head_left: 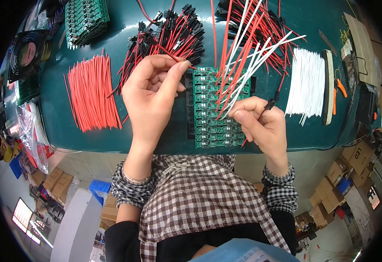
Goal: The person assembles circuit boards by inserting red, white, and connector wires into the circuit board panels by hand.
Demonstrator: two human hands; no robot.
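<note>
The left hand (154, 89) is raised over the dark green workbench (156, 126), its thumb and forefinger pinched on 1 thin red wire (170, 54) that runs up toward the heap of red-and-black connector leads (169, 37). The other fingers curl loosely into the palm.

The right hand (261, 124) sits lower and to the right, closed around a small black tool (269, 105), probably a soldering iron or tweezers, though the grip hides most of it. Its thumb and forefinger also press against the lower ends of a fan of red and white wires (243, 65) that spreads up and to the right.

Between the 2 hands lies a green panel of small circuit boards (208, 113), seated in a black fixture (189, 109) near the bench's front edge. The wire fan crosses the panel's upper right part.

To the left lies a bundle of cut red wires (90, 94), and at the far right a bundle of cut white wires (306, 83) beside a long flat bar (328, 87). A stack of green boards (86, 19) sits at the top left, near a black cooling fan (27, 54). An orange-handled cutter (340, 89) lies at the right edge.
</note>
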